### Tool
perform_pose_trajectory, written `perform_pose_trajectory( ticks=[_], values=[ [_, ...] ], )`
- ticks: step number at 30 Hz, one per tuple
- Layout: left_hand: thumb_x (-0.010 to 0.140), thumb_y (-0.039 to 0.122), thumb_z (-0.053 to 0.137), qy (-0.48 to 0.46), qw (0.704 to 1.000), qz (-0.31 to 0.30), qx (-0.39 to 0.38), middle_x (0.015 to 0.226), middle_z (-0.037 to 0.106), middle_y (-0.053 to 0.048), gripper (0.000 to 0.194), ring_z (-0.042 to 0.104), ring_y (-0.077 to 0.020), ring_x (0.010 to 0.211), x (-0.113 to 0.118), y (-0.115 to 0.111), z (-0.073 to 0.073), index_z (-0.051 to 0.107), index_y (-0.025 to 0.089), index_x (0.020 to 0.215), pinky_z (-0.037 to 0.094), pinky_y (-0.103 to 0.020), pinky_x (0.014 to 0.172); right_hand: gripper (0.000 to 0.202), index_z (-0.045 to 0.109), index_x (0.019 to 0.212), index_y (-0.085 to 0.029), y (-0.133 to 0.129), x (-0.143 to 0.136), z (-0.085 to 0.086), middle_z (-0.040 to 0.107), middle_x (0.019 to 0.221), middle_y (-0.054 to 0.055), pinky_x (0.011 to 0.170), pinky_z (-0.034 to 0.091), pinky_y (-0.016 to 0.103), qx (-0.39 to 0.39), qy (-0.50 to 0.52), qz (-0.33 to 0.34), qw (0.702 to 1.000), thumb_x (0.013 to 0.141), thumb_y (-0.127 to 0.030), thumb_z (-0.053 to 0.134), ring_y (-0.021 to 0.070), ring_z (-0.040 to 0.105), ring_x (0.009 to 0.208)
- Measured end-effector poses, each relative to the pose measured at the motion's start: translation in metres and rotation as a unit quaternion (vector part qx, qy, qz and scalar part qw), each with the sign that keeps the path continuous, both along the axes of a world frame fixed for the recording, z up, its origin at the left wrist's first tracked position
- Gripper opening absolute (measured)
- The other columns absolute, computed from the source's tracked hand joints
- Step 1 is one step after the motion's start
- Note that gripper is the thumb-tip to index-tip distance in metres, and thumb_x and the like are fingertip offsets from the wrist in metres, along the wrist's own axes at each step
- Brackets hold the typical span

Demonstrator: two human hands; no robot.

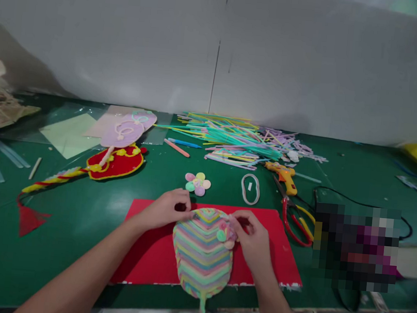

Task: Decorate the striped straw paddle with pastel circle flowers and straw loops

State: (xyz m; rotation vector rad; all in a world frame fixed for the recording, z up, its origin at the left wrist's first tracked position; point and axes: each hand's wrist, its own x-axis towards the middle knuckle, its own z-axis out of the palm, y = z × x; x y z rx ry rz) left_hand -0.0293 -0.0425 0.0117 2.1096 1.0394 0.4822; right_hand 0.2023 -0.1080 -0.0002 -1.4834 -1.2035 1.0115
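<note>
Pinching: left hand (165,210), fingers nearly closed on fan's (204,253) rim
Right hand (254,238): fingers curled at fan's flower (228,234), grip unclear
Fan: between fingers, stripes covering its face
Loose flower (198,184): beyond fingers, off fan

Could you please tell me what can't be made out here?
Head view:
Flower on the fan: partly hidden by the right hand.
Fan's handle: end cut off by the bottom edge.
Things at right: hidden by a pixelated patch.
White tag: any print too small.
</note>
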Motion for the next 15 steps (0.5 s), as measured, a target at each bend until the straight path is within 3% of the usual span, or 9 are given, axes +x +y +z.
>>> perform_pose_trajectory(
  ticks=[4,15],
  values=[
    [0.078,0.041,0.052,-0.018,1.0,0.013,0.003,0.071,0.051,0.0,0.03,0.049,-0.0118,0.071,-0.002,0.002,-0.001,0.055,0.016,0.064,0.036,-0.022,0.064,0.023,0.06,0.075,-0.017,0.003,0.001,-0.003,0.063,0.073,0.003,0.066,0.045,0.027,0.0,0.046,-0.032,0.998,0.068,-0.038,0.064,0.0164,0.058,0.071],
    [0.075,0.042,0.054,-0.012,0.999,0.008,0.044,0.073,0.054,0.0,0.028,0.051,-0.012,0.068,-0.001,0.003,-0.01,0.056,0.016,0.066,0.037,-0.022,0.063,0.026,0.061,0.072,-0.016,0.004,-0.002,-0.006,0.062,0.069,0.001,0.064,0.044,0.027,0.073,0.033,-0.074,0.994,0.065,-0.041,0.065,0.0146,0.057,0.067]
  ],
)
